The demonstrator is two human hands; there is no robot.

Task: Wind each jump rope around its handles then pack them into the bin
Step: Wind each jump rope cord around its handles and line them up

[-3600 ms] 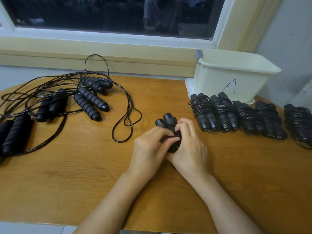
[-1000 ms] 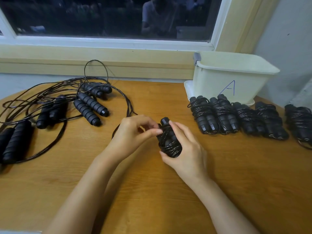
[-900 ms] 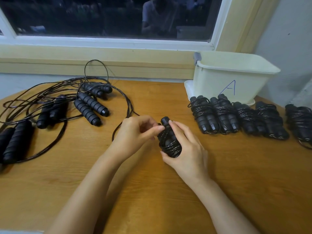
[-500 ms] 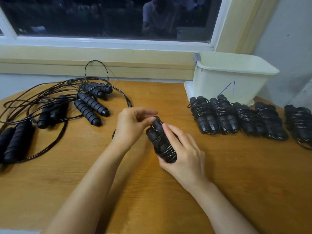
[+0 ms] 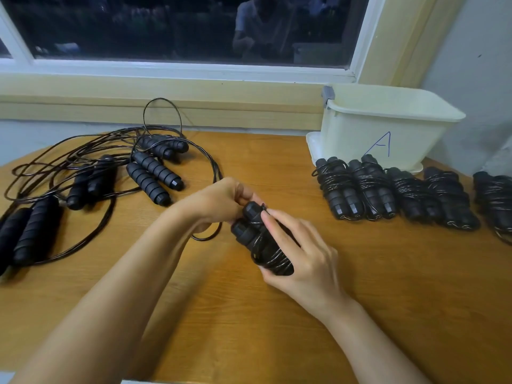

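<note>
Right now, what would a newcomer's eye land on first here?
Dead centre, the right hand grips a jump rope bundle while the left hand pinches its cord at the top. To the right, a row of wound bundles lies before the cream bin marked A; to the left sprawls a tangle of loose ropes.

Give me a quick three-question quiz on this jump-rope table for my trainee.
1. True or false: the wound black rope bundles lie in a row on the wooden table, in front of the cream plastic bin marked A.
2. Which hand wraps round the body of the held black jump rope? A) left hand B) right hand C) neither
3. How many wound bundles lie on the table, not counting the held one?
Key: 1 true; 2 B; 3 five.
</note>
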